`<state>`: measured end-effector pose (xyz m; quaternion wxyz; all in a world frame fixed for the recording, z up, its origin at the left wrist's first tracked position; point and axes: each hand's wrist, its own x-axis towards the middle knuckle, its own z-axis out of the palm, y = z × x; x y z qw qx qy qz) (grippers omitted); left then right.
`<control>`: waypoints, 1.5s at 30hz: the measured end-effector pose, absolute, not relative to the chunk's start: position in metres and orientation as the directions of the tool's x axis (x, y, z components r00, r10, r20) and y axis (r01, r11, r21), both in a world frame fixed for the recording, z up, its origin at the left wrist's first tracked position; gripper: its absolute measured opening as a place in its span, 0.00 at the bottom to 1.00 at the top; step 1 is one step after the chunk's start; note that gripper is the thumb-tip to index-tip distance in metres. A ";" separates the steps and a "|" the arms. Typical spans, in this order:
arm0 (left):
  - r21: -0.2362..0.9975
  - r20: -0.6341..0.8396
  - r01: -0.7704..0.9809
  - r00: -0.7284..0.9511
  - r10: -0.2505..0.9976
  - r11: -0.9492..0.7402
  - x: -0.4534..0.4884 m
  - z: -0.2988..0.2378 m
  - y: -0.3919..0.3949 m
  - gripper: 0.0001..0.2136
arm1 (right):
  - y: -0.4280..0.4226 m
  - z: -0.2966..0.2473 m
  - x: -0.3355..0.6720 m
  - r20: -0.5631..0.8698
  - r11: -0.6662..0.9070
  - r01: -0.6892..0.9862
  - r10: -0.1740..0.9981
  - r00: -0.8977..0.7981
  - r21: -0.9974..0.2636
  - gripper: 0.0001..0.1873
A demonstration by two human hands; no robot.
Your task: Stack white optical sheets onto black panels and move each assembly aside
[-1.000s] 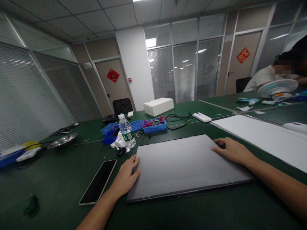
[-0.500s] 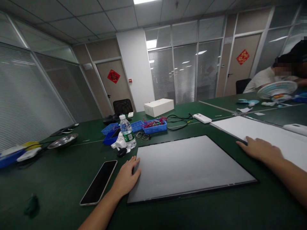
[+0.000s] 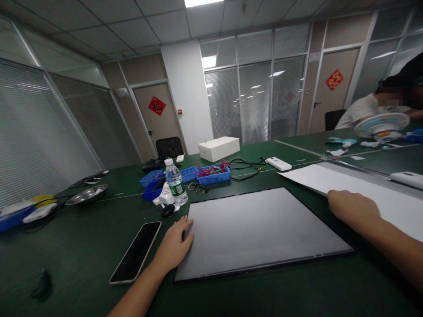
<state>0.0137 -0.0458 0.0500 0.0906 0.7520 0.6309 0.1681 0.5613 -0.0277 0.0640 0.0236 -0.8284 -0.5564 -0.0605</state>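
A large grey flat panel (image 3: 257, 229) with a dark rim lies on the green table (image 3: 82, 246) in front of me. My left hand (image 3: 173, 246) rests flat against the panel's left edge, fingers stretched out, holding nothing. My right hand (image 3: 355, 210) is to the right of the panel, fingers curled over the near edge of a big white sheet (image 3: 330, 180). The sheet sits slightly raised and skewed, and a grey surface (image 3: 360, 171) shows behind it.
A black phone (image 3: 136, 251) lies left of my left hand. Behind it stand a water bottle (image 3: 175, 181), blue trays (image 3: 213, 174), a white box (image 3: 218, 147) and a metal dish (image 3: 86, 194). A seated person (image 3: 363, 108) and a fan (image 3: 383, 123) are at the far right.
My right hand left the grey panel's far right corner, moved right and took hold of the white sheet's edge. The sheet has shifted left. My left hand stayed put.
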 end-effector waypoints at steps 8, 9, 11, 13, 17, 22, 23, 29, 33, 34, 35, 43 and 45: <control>0.353 0.148 0.915 0.151 0.977 -0.195 0.015 0.050 -0.045 0.26 | -0.051 0.075 0.488 0.142 -0.215 0.968 0.970 0.197 0.127 0.20; 0.351 0.149 0.915 0.152 0.977 -0.196 0.015 0.050 -0.045 0.26 | -0.054 0.075 0.478 0.140 -0.175 0.976 0.978 0.156 0.133 0.19; 0.350 0.152 0.915 0.155 0.976 -0.200 0.015 0.049 -0.045 0.26 | -0.059 0.073 0.458 0.129 -0.084 0.986 0.989 0.066 0.143 0.17; 0.353 0.158 0.913 0.159 0.975 -0.206 0.015 0.048 -0.045 0.26 | -0.066 0.070 0.439 0.137 0.029 0.986 0.989 -0.052 0.162 0.16; 0.365 0.162 0.906 0.164 0.973 -0.213 0.013 0.043 -0.042 0.27 | -0.083 0.058 0.404 0.295 0.310 0.924 0.882 -0.368 0.225 0.13; 0.432 0.209 0.860 0.196 0.958 -0.271 0.008 0.037 -0.036 0.27 | -0.096 0.042 0.378 0.552 0.649 0.710 0.499 -0.668 0.272 0.05; 0.453 0.223 0.844 0.204 0.953 -0.286 0.007 0.036 -0.036 0.26 | -0.097 0.042 0.377 0.571 0.686 0.673 0.446 -0.689 0.275 0.06; 0.551 0.249 0.780 0.186 0.950 -0.297 0.000 0.032 -0.031 0.26 | -0.093 0.058 0.390 0.589 0.762 0.566 0.310 -0.747 0.316 0.07; 0.591 0.229 0.772 0.120 0.966 -0.236 -0.005 0.027 -0.025 0.26 | -0.091 0.066 0.401 0.605 0.770 0.533 0.249 -0.757 0.350 0.06; 0.604 0.223 0.766 0.103 0.969 -0.220 -0.005 0.027 -0.024 0.27 | -0.092 0.067 0.403 0.603 0.772 0.526 0.240 -0.761 0.356 0.05; 0.618 0.216 0.759 0.086 0.973 -0.204 -0.005 0.027 -0.025 0.27 | -0.092 0.067 0.403 0.596 0.775 0.518 0.236 -0.767 0.361 0.06; 0.618 0.183 0.768 0.071 0.981 -0.171 0.006 0.038 -0.034 0.31 | -0.095 0.057 0.391 0.585 0.744 0.553 0.273 -0.763 0.374 0.09; 0.614 0.187 0.770 0.071 0.980 -0.173 0.007 0.037 -0.034 0.31 | -0.095 0.056 0.390 0.583 0.744 0.552 0.273 -0.766 0.376 0.10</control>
